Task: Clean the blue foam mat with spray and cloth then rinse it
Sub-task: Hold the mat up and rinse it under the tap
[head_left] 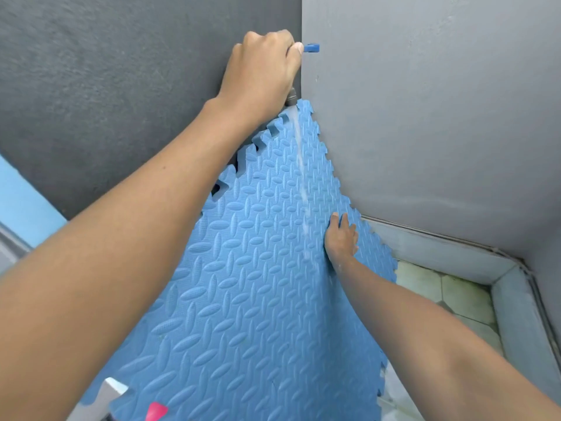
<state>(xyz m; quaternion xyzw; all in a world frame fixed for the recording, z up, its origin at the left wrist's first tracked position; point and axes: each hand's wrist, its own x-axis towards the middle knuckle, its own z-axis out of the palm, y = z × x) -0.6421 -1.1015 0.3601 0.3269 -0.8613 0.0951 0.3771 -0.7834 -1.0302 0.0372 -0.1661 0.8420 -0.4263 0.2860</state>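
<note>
The blue foam mat (243, 284), embossed with oval ridges and edged with puzzle teeth, leans into the corner of two grey walls. Above its top corner a tap with a blue handle (311, 48) and a grey spout (291, 98) runs. A thin stream of water (302, 165) falls down the mat's face. My left hand (264, 65) is closed around the tap at the handle. My right hand (341, 238) lies flat on the mat near its right edge, fingers spread, just right of the stream.
A low grey curb (498, 287) fences off a tiled wash floor (455, 293) at lower right. A pink object (156, 411) and a pale grey item (103, 399) sit at the bottom edge. A light blue wall strip (21, 202) shows at left.
</note>
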